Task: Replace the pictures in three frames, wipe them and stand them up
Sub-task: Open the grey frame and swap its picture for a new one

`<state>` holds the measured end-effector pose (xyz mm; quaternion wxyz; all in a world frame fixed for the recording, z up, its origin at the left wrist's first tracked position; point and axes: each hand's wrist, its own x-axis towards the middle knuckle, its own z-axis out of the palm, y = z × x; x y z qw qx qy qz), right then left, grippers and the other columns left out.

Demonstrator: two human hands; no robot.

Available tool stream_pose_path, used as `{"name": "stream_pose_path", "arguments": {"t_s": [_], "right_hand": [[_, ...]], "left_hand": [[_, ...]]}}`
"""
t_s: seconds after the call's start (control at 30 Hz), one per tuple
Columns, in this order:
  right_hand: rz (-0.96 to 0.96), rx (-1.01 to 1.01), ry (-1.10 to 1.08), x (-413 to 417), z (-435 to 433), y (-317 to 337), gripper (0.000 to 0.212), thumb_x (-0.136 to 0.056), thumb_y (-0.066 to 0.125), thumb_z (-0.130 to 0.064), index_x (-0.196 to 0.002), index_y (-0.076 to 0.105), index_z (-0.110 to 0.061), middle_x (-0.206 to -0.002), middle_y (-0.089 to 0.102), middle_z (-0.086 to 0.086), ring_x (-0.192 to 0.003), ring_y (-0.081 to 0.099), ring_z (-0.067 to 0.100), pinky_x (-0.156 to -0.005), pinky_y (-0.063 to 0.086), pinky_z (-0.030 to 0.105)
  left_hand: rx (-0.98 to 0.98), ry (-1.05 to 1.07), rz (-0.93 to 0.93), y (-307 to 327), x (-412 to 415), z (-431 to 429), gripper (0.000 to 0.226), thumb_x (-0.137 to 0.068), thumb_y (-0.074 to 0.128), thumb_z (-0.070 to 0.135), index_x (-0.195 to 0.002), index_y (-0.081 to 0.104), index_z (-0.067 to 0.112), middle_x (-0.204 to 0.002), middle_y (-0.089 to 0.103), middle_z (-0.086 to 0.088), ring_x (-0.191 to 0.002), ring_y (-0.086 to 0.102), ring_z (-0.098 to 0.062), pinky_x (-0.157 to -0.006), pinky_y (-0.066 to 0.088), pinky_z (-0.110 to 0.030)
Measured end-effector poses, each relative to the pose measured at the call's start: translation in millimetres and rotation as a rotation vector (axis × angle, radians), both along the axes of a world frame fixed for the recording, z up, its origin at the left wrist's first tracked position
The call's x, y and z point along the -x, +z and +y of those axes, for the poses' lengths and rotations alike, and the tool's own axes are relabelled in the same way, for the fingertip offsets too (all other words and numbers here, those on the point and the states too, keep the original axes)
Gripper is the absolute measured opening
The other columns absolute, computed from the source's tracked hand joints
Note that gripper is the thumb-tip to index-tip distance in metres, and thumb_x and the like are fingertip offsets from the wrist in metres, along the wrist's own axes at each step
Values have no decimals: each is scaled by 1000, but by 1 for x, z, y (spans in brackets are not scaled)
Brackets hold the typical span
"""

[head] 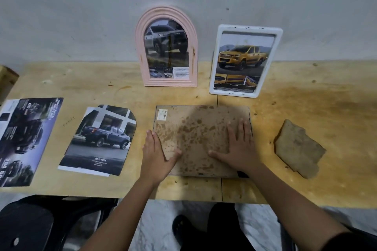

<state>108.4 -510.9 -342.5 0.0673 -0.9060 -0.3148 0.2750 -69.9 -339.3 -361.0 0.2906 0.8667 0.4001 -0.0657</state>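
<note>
A third frame [195, 128] lies face down on the wooden table [306, 91], its stained brown backing board up with a barcode sticker at the far left corner. My left hand [156, 152] rests at its left edge, thumb on the board. My right hand [237, 143] lies flat on the board's right side, fingers spread. A pink arched frame [140, 47] and a white rectangular frame [214, 79] stand against the wall, each holding a truck picture. A cut arch-shaped truck picture [102, 138] lies left of the frame.
A brochure sheet [22, 138] lies at the table's far left. A brownish cloth [297, 146] sits right of the face-down frame. A dark chair [30, 224] stands below the table's left front edge. My leg and shoe [187, 228] show under the table.
</note>
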Motion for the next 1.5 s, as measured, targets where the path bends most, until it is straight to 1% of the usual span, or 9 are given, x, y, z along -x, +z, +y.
{"name": "stream_pose_path", "arguments": {"t_s": [0.1, 0.17, 0.27, 0.37, 0.57, 0.83, 1.07, 1.27, 1.5], "right_hand": [[-7, 108, 11, -8, 15, 12, 123, -62, 57, -79, -149, -7, -20, -153, -23, 20, -141, -22, 34, -116, -6, 48], [1, 158, 62, -14, 32, 21, 124, -62, 67, -70, -148, -6, -21, -153, -19, 21, -142, -17, 37, -115, -3, 53], [36, 167, 208, -21, 50, 22, 127, -66, 74, -57, -146, -19, -26, -150, -32, 15, -138, -28, 36, -114, -5, 58], [64, 227, 253, -22, 55, 18, 134, -63, 76, -58, -143, -26, -26, -145, -41, 14, -135, -34, 37, -114, -6, 57], [106, 328, 312, -28, 56, 16, 138, -60, 76, -60, -141, -31, -28, -141, -47, 12, -132, -38, 35, -115, -8, 54], [146, 397, 340, -28, 58, 23, 132, -69, 78, -43, -139, -33, -27, -138, -49, 13, -131, -40, 36, -115, -8, 53], [71, 179, 202, -23, 37, 17, 130, -63, 80, -49, -144, -21, -36, -144, -42, -1, -138, -32, 28, -115, 2, 57], [45, 53, 19, -15, -1, 9, 134, -54, 70, -74, -146, -17, -30, -152, -30, 13, -140, -26, 29, -118, -1, 44], [16, 59, 9, -24, 4, 13, 134, -47, 78, -68, -147, -2, -31, -155, -19, 9, -144, -15, 29, -117, 9, 44]], "left_hand": [[-72, -102, 83, 3, -9, 6, 108, -82, 40, 72, -146, -19, 8, -152, -29, -10, -141, -27, -22, -115, -10, -42], [-96, -267, 108, 10, -25, 12, 108, -81, 46, 69, -146, -21, 14, -150, -32, -6, -141, -27, -22, -117, -9, -43], [-72, -460, 193, 20, -57, 21, 113, -76, 59, 64, -147, -19, 22, -153, -30, -4, -141, -25, -23, -118, -7, -48], [-22, -537, 368, 25, -77, 26, 112, -77, 63, 57, -146, -19, 27, -151, -33, -3, -141, -25, -25, -115, -6, -52], [59, -525, 418, 28, -87, 22, 112, -77, 69, 47, -148, -15, 25, -152, -32, -5, -141, -26, -28, -112, -3, -59], [94, -503, 448, 30, -90, 20, 111, -79, 69, 42, -148, -16, 25, -150, -35, -5, -140, -27, -30, -111, -1, -61], [110, -445, 433, 32, -88, 18, 110, -78, 69, 45, -146, -18, 33, -152, -33, 2, -140, -26, -31, -111, 3, -65], [-18, -386, 339, 20, -54, 21, 108, -74, 53, 71, -147, -15, 31, -153, -30, -4, -141, -25, -32, -115, -4, -53], [-14, -374, 312, 16, -54, 23, 108, -73, 56, 71, -148, -11, 32, -154, -29, -1, -142, -24, -29, -115, -5, -51]]}}
